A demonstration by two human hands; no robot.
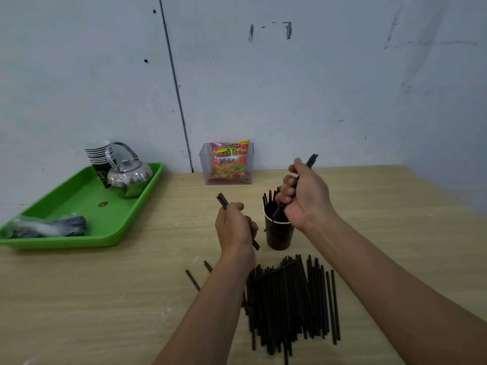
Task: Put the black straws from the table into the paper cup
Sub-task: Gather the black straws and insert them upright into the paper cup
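A dark paper cup (278, 237) stands upright mid-table with several black straws (268, 201) sticking out of it. My right hand (305, 198) is over the cup's rim and grips a few black straws (312, 159), their lower ends pointing into the cup. Left of the cup, my left hand (234, 226) grips a couple of black straws (222, 201) tilted up and to the left. A large pile of black straws (287, 301) lies on the wooden table (105, 299) in front of the cup, between my forearms. Two loose straws (192, 280) lie left of the pile.
A green tray (87, 204) at the left holds a steel kettle (129, 177), a stack of paper cups (98, 154) and a plastic bag (50, 227). A clear box with a French fries snack packet (228, 163) stands at the back against the wall.
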